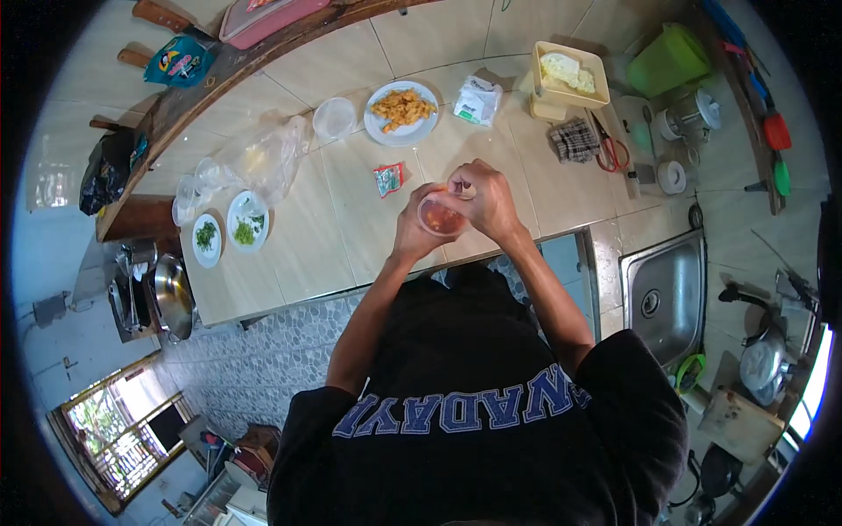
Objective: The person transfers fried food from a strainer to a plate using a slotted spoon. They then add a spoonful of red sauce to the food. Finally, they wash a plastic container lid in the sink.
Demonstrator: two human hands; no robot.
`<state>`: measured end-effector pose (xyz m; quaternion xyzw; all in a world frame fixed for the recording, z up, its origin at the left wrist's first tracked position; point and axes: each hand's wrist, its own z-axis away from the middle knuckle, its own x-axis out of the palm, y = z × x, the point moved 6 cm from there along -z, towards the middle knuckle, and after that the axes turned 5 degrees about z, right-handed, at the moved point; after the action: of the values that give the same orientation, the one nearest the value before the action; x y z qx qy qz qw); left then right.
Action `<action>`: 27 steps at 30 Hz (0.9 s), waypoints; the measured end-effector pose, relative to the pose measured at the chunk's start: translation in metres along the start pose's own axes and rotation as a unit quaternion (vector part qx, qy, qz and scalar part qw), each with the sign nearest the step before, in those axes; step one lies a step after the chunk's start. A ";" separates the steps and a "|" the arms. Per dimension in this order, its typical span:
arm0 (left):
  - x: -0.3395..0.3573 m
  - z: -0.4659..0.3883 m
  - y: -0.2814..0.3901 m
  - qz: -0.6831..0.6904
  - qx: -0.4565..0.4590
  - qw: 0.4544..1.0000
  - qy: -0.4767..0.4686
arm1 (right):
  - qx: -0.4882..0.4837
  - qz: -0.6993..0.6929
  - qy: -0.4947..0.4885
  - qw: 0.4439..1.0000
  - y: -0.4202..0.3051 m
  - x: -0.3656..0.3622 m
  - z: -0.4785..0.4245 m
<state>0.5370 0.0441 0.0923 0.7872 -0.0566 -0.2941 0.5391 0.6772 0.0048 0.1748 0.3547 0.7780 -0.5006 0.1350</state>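
My left hand [419, 227] is closed around a clear plastic cup [442, 218] with reddish contents, held above the near edge of the tiled counter. My right hand [483, 197] is at the cup's rim, its fingers bent and pinched together; whether they grip the rim or something small, I cannot tell. Just beyond my left hand lies a small red and green sachet [389, 179]. Farther back are a white plate [373, 129] of fried, golden-brown food and a white printed plastic packet [477, 100]. Beside the plate stands an empty-looking round plastic tub [334, 118].
Two plates of chopped greens [206, 235] [246, 231] and a clear plastic bag [279, 154] are on the left. Red-handled scissors [613, 154], a checked cloth [574, 140] and a cream container [572, 92] stand right, near a steel sink [664, 302]. A wooden shelf [250, 62] overhangs the back left.
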 end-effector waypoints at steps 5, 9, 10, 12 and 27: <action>0.014 -0.006 -0.029 -0.217 0.061 0.973 0.044 | -0.023 -0.041 -0.012 0.999 0.016 -0.019 0.007; 0.022 -0.019 -0.058 -0.082 0.022 0.991 0.102 | -0.014 -0.063 -0.022 0.998 0.027 -0.039 0.023; 0.027 -0.025 -0.067 -0.102 0.035 0.989 0.100 | -0.001 -0.062 -0.028 0.998 0.034 -0.042 0.030; 0.037 -0.030 -0.078 -0.139 0.040 0.983 0.113 | 0.037 -0.065 -0.024 0.997 0.041 -0.049 0.043; 0.025 0.049 -0.022 0.098 -0.103 0.988 -0.054 | 0.129 -0.169 0.084 0.973 0.058 -0.049 0.086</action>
<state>0.5265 0.0032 0.0514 0.7010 -0.1321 -0.2863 0.6397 0.7399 -0.0763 0.1231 0.2735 0.7640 -0.5808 -0.0647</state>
